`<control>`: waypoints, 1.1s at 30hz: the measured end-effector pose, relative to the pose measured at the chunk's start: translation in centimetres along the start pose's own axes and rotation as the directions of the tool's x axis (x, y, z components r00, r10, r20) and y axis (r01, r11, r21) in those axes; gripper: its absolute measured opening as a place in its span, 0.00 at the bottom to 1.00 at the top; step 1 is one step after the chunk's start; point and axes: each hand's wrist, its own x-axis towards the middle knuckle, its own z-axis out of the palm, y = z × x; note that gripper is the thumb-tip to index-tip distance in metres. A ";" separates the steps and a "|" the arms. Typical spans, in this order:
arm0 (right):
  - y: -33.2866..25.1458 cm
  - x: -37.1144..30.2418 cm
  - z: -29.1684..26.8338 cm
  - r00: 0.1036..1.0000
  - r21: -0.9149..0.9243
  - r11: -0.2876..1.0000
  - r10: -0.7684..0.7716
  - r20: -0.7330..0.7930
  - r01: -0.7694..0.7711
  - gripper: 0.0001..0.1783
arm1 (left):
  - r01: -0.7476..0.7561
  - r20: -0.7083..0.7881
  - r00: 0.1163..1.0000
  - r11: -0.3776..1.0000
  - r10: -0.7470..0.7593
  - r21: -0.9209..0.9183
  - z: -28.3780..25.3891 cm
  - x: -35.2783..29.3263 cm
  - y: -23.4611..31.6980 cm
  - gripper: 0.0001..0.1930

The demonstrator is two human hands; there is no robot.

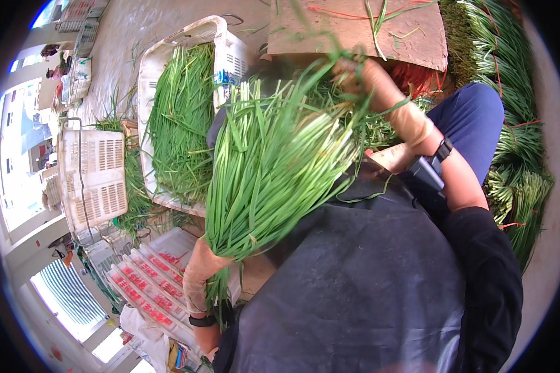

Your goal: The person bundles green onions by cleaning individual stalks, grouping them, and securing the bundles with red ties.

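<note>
My left hand (206,262), at the lower left, is closed round the leafy end of a big bunch of garlic chives (274,161). The bunch fans out upward over my lap, its pale stalk ends at the top and right, and some leaf tips hang below the hand. Beyond the stalk ends, my right hand (354,76) is smeared by motion. Blurred green blades trail around it, and I cannot make out whether its fingers grip them. A dark apron (361,273) covers my lap under the bunch.
A white plastic crate (221,37) with loose chives (180,118) stands on the left. At the top is a wooden board (354,28) with stray blades and red ties. Tied chive bundles (510,81) line the right side. Another crate (93,177) stands far left, above stacked red-printed white items (152,273).
</note>
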 end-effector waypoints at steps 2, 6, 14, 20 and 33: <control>-2.2 1.0 -5.7 0.999 -0.155 0.988 -0.022 -0.027 0.018 0.09 | 0.028 -0.032 0.999 0.997 -0.030 -0.067 -0.4 0.1 0.8 0.21; -1.5 0.3 -3.9 0.973 -0.482 0.876 0.100 0.207 0.013 0.20 | 0.037 -0.047 0.998 0.998 -0.034 0.054 -1.1 -0.9 -0.5 0.20; 3.9 3.2 0.4 0.990 -0.597 0.790 -0.102 0.100 0.142 0.11 | 0.042 -0.051 0.998 0.965 -0.030 0.260 -3.3 -1.0 3.5 0.20; 1.7 1.8 -3.7 0.989 -0.971 -0.198 0.085 0.122 0.137 0.31 | 0.147 -0.158 0.983 0.929 -0.098 0.339 -4.4 -2.4 2.7 0.20; 0.6 -1.1 2.6 0.909 -0.405 0.881 -0.063 0.412 0.244 0.13 | 0.034 -0.147 0.987 0.822 0.061 0.568 -4.1 0.2 6.1 0.25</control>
